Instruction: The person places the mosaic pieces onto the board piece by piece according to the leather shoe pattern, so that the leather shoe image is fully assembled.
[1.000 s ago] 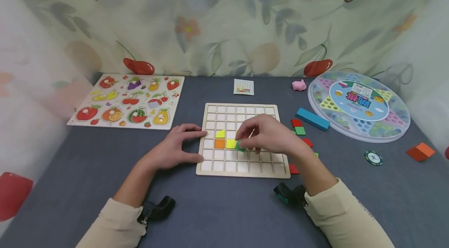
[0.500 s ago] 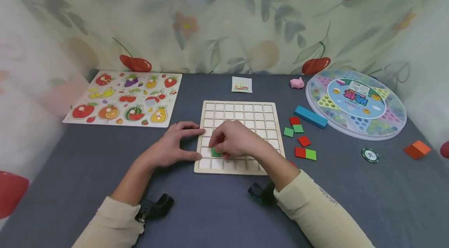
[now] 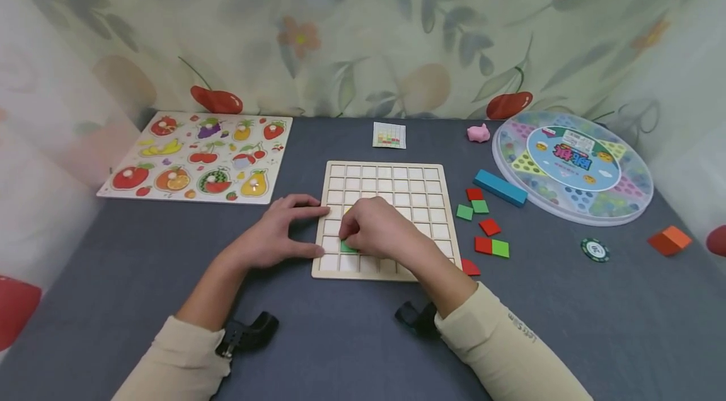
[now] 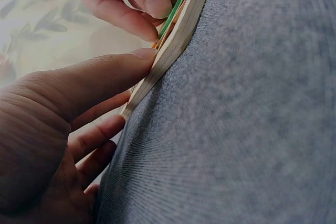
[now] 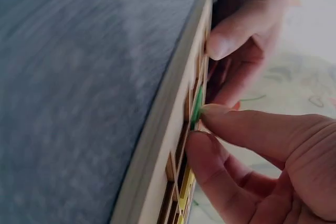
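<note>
A wooden grid board (image 3: pixel 363 275) with white cells lies flat in the middle of the table. My right hand (image 3: pixel 382 227) is over its lower left part, pinching a green square tile (image 3: pixel 348 247) between thumb and fingers. In the right wrist view the green tile (image 5: pixel 197 107) sits right at the grid's ridges under the thumb tip, with a yellow tile (image 5: pixel 185 184) nearby. The right hand covers most of the coloured tiles on the board in the head view. My left hand (image 3: pixel 278 234) rests at the board's left edge, thumb and fingers spread and touching the rim.
Loose red tiles (image 3: pixel 490 227) and green tiles (image 3: pixel 464 212) lie right of the board. Beyond are a blue block (image 3: pixel 500 188), a round game box (image 3: pixel 573 212), a poker chip (image 3: pixel 595 249) and an orange block (image 3: pixel 670 241). A fruit puzzle (image 3: pixel 232 155), pattern card (image 3: pixel 389 135) and pink pig (image 3: pixel 478 132) stand behind.
My right hand has moved left and toward me across the board with the green tile, then settled over a lower left cell. The left hand stays at the board's edge.
</note>
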Action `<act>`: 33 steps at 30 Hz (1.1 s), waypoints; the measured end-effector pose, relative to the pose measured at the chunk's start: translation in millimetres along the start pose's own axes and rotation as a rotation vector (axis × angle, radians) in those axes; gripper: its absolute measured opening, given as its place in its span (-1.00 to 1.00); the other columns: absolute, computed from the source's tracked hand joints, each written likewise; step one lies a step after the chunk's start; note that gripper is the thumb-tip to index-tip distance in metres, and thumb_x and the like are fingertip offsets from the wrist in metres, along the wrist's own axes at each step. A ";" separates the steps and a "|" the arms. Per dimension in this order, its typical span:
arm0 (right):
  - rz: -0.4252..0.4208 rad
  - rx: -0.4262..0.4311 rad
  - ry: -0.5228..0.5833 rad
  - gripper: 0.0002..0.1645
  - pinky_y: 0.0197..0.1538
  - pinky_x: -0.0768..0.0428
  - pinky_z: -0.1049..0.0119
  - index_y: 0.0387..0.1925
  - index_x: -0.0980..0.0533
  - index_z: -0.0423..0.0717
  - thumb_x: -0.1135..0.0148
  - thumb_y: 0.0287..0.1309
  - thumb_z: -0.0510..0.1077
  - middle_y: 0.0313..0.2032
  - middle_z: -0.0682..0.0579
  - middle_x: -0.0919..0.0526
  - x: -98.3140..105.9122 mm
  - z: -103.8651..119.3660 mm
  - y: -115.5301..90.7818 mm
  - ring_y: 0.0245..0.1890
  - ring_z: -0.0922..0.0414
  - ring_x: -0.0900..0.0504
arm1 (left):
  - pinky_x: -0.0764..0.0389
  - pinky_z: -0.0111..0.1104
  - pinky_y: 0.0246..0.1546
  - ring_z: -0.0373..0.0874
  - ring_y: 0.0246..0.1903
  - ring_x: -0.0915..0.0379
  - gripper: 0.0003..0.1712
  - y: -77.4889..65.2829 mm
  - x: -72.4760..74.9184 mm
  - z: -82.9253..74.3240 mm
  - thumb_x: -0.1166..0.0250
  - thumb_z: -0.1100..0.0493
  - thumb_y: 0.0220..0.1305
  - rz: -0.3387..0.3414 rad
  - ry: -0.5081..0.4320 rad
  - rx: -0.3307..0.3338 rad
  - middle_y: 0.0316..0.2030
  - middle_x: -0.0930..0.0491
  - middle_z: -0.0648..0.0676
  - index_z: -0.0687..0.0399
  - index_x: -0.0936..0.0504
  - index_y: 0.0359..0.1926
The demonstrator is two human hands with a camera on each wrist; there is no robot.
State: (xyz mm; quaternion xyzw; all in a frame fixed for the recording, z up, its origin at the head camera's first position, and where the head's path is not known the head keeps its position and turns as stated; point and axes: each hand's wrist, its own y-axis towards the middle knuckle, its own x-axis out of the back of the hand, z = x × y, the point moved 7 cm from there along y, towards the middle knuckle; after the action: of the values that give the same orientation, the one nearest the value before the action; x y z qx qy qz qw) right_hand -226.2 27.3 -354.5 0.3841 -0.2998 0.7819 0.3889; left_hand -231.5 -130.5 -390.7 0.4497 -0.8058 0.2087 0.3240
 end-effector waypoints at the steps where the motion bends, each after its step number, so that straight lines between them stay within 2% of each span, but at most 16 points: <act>1: -0.003 -0.004 -0.005 -0.84 -0.23 -0.53 0.32 -0.35 -0.79 0.01 -0.38 0.19 -0.30 -0.43 0.18 -0.73 0.1 0.2 -0.5 -0.37 0.18 -0.57 | -0.21 0.24 0.38 0.21 0.39 -0.14 -0.22 0.3 0.0 -0.2 -0.54 -0.04 0.19 0.000 0.000 0.002 0.39 -0.35 0.19 0.02 -0.55 0.40; 5: -0.011 -0.018 -0.006 -0.82 -0.26 -0.52 0.32 -0.39 -0.78 0.03 -0.40 0.16 -0.33 -0.45 0.17 -0.71 0.5 0.1 -4.0 -0.40 0.17 -0.56 | -0.21 0.24 0.38 0.21 0.39 -0.14 -0.22 1.4 -0.6 -1.8 -0.54 -0.04 0.19 0.000 0.000 0.002 0.39 -0.34 0.19 0.02 -0.55 0.40; 12: 0.006 -0.014 -0.003 -0.74 -0.40 -0.48 0.32 -0.48 -0.75 0.04 -0.33 0.19 -0.35 -0.49 0.20 -0.68 -2.9 0.3 -12.5 -0.49 0.16 -0.54 | -0.22 0.25 0.38 0.22 0.39 -0.15 -0.22 0.7 -4.5 -1.9 -0.55 -0.05 0.18 0.011 -0.007 0.004 0.38 -0.35 0.20 0.03 -0.55 0.40; 15: -0.001 0.025 -0.008 -0.77 -0.36 -0.49 0.32 -0.45 -0.76 0.04 -0.33 0.19 -0.33 -0.48 0.20 -0.68 -1.1 0.8 -14.1 -0.48 0.17 -0.54 | -0.21 0.25 0.38 0.22 0.39 -0.14 -0.22 0.0 -3.7 -0.9 -0.55 -0.04 0.18 -0.001 -0.008 0.008 0.38 -0.35 0.20 0.03 -0.55 0.40; 18: 0.005 0.055 0.044 -0.84 -0.29 -0.53 0.31 -0.39 -0.77 0.03 -0.36 0.23 -0.27 -0.44 0.20 -0.70 -0.2 -2.7 -17.0 -0.41 0.18 -0.56 | -0.21 0.25 0.37 0.22 0.39 -0.13 -0.21 -1.3 -2.2 0.5 -0.56 -0.03 0.17 -0.008 -0.001 0.023 0.38 -0.35 0.19 0.03 -0.55 0.40; 24: 0.011 0.069 0.154 -0.92 -0.15 -0.58 0.30 -0.26 -0.79 0.03 -0.41 0.28 -0.16 -0.30 0.18 -0.74 9.8 -17.0 -31.4 -0.27 0.20 -0.60 | -0.21 0.24 0.38 0.19 0.40 -0.11 -0.19 -1.9 -1.1 0.5 -0.55 -0.04 0.17 0.003 0.005 0.042 0.40 -0.32 0.18 0.01 -0.53 0.42; 33: -0.065 -0.031 0.222 -0.85 -0.14 -0.61 0.23 -0.13 -0.79 0.00 -0.42 0.28 -0.14 -0.22 0.14 -0.78 37.6 -58.7 -56.2 -0.25 0.15 -0.63 | -0.23 0.25 0.35 0.22 0.39 -0.11 -0.18 -1.4 -1.3 -0.5 -0.54 -0.06 0.18 0.001 0.014 0.028 0.40 -0.32 0.20 0.05 -0.52 0.42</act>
State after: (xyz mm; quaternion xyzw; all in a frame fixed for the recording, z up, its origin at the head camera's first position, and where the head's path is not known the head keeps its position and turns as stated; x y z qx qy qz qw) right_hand -215.8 115.6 -344.4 0.2986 -0.2543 0.8019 0.4508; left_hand -229.7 -130.1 -391.3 0.4523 -0.8008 0.2231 0.3232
